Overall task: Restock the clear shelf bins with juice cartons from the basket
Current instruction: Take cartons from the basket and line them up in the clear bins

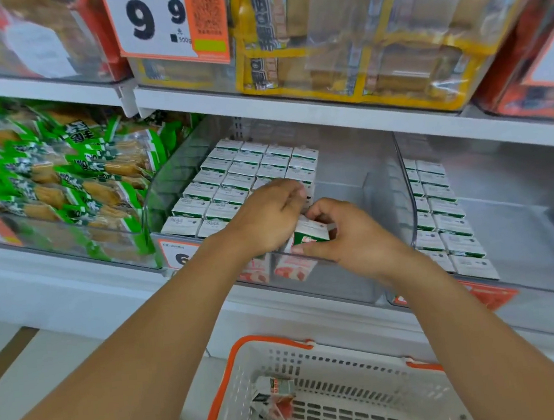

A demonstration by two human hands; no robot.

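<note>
I see the right hand [348,233] pinching a single juice carton [311,233], thumb under its near edge and curled fingers over its far side; the carton sits tilted at the front of the middle clear bin [349,284], just above that bin's front wall. The left hand [266,220] lies directly left of this carton, palm down, fingers bent and resting on the carton tops beside it; I cannot tell whether those fingers grip anything. Behind the held carton, the stocked cartons [233,183] stand in tight rows filling the left portion of the middle clear bin, white tops with green edging facing up. Below the held carton, through the bin's front wall, I see red-and-white faces of front-row cartons [294,268]. Right of the held carton, the bin floor shows bare plastic up to a curved clear divider [408,198]. Beyond that divider, a second bin [543,287] holds two columns of like cartons [443,215] along its left side. Below the held carton and nearer to me sits the basket [268,358], white perforated plastic with an orange rim, holding a few loose cartons [275,401] lying at odd angles in its left corner. Left of the held carton, the neighbouring bin contains green snack packs [65,174]. Above the held carton, on the upper shelf, are yellow-wrapped packages [355,52] and a price sign [165,22] showing 9 9.
</note>
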